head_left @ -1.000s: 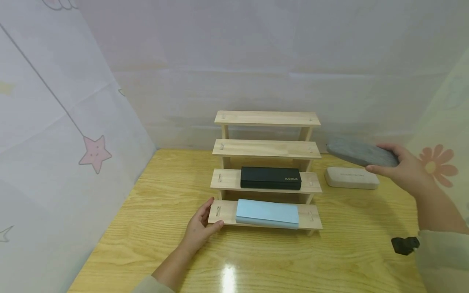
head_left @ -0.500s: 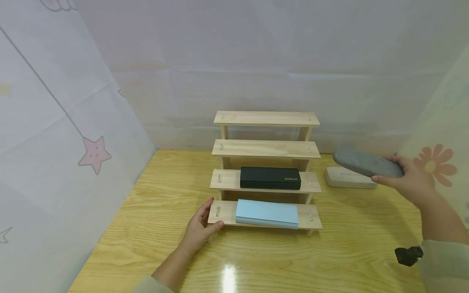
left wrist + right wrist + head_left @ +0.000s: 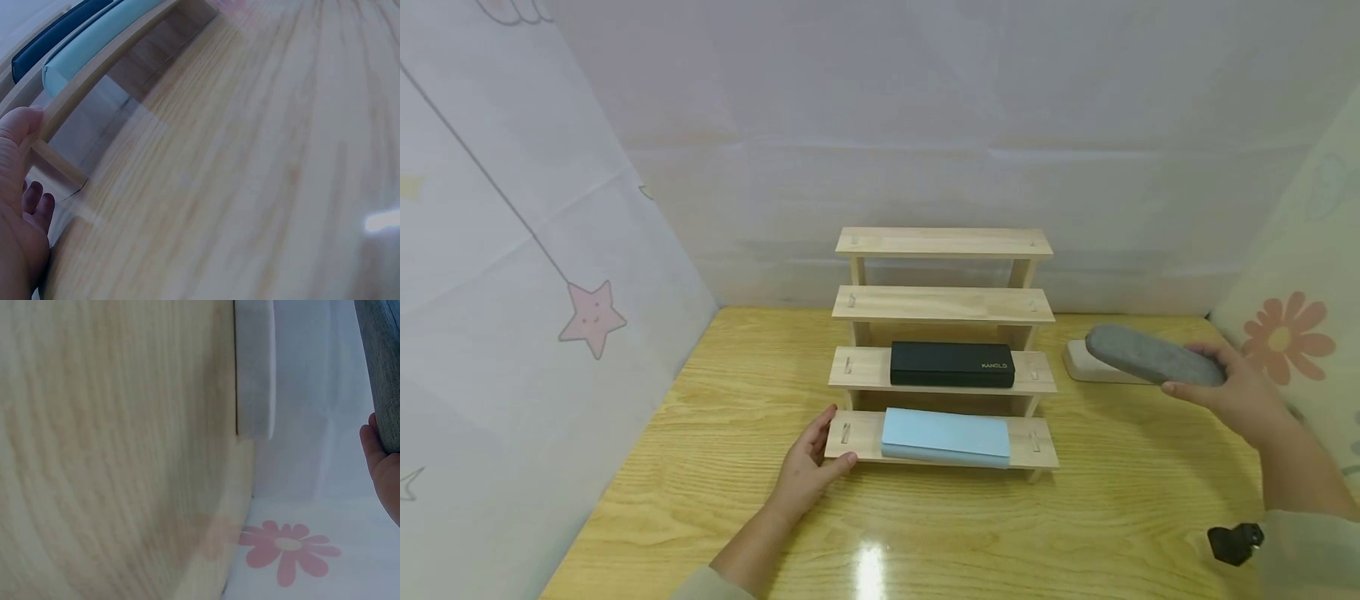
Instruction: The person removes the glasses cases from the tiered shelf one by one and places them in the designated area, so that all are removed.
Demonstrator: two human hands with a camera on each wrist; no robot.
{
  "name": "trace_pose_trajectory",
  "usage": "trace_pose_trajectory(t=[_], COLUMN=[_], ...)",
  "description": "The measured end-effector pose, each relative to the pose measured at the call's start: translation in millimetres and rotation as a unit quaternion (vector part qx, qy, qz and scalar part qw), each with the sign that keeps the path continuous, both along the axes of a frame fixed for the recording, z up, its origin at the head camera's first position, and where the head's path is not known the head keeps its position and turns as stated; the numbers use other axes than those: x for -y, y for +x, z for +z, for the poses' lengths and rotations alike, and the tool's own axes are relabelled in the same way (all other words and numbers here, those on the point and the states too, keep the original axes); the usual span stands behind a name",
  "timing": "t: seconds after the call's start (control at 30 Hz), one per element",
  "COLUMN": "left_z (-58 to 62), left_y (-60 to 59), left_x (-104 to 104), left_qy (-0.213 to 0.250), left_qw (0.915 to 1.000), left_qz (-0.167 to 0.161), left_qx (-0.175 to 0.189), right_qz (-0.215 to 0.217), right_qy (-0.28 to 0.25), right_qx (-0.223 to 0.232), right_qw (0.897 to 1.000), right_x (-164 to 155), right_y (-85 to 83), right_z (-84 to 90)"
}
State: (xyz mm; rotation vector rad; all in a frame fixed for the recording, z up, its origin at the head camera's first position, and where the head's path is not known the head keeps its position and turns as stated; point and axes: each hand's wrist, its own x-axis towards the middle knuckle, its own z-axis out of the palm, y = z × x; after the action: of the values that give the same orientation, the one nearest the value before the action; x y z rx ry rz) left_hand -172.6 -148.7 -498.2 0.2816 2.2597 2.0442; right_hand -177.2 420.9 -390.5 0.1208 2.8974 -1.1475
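Observation:
A four-tier wooden display rack [image 3: 943,242] stands on the table. My left hand [image 3: 805,471] grips the left end of its lowest shelf, thumb at the front edge. On that shelf lies a light blue glasses case [image 3: 946,433]; a black glasses case [image 3: 952,365] is one shelf up. To the right, my right hand [image 3: 1251,396] holds a grey glasses case [image 3: 1150,354] by its right end, in the air. Behind it, an off-white glasses case [image 3: 1078,364] lies on the table, partly hidden in the head view but showing in the right wrist view.
The wood-grain table [image 3: 715,500] reaches back to a pale cloth backdrop [image 3: 925,108]. Patterned cloth walls stand at both sides, with a pink star [image 3: 592,318] on the left and a red flower [image 3: 1285,337] on the right. A small black object [image 3: 1234,543] is beside the right sleeve.
The right hand has moved the grey glasses case slightly right and down, so it now covers more of the off-white case. My left hand stays in place on the rack.

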Motion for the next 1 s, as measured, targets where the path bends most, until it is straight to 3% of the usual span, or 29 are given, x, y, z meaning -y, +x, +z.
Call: trace_pose_trajectory(t=[0.33,1.0], left_z=[-0.4,-0.5], left_y=[0.6,-0.9], left_x=[0,0], left_qy=[0.007,0.008], left_qw=[1.0000,1.0000], left_qz=[-0.003,0.003], left_qx=[0.001,0.004], right_qz=[-0.002,0.003], right_qy=[0.003,-0.002], right_qx=[0.018,0.062], right_qw=[1.000,0.998], right_x=[-1,-6], right_y=[6.9,6.8], right_z=[-21.9,-47.5])
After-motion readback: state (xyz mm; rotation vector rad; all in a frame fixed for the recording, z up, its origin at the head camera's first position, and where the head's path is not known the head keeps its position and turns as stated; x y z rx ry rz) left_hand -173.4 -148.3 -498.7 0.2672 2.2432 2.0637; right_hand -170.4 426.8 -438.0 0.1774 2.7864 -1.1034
